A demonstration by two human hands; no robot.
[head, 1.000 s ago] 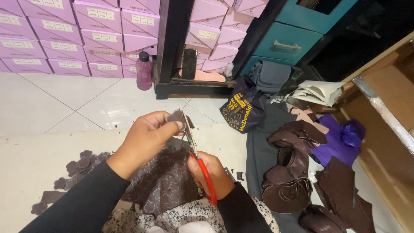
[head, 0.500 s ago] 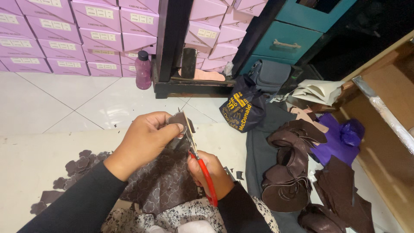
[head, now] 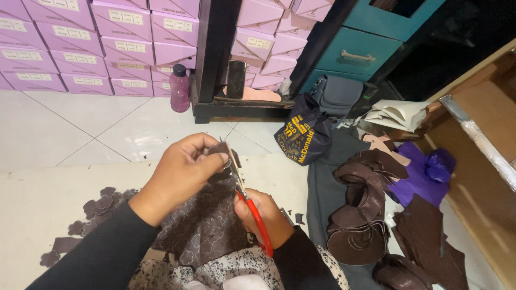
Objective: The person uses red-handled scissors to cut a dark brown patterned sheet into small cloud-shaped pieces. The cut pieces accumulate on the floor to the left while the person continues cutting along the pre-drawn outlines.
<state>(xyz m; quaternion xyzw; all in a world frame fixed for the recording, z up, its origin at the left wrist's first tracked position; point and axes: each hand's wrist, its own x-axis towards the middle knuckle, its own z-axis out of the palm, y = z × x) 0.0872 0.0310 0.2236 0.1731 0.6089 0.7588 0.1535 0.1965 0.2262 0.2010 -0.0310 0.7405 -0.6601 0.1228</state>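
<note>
Where the white tiled floor [head: 80,129] meets the wall, stacked lilac cardboard shoe boxes [head: 107,48] stand closed, so their contents cannot be seen, and a pink plastic bottle with a dark cap [head: 179,88] stands just beside the black shelf frame [head: 215,59]. A dark blue printed cloth bag [head: 303,137] slumps shut near a grey pouch [head: 336,94]. The teal cabinet drawer [head: 352,53] is closed. The curled pile of dark brown leather pieces [head: 363,215] hides its lower layers, and the small brown offcuts [head: 102,201] at the left are partly behind the sleeve. The left hand [head: 180,174] pinches the top edge of a dark brown patterned leather sheet [head: 207,225] draped over the lap. The right hand [head: 263,215] is clenched through the red-handled scissors [head: 244,196], blades at that pinched edge.
</note>
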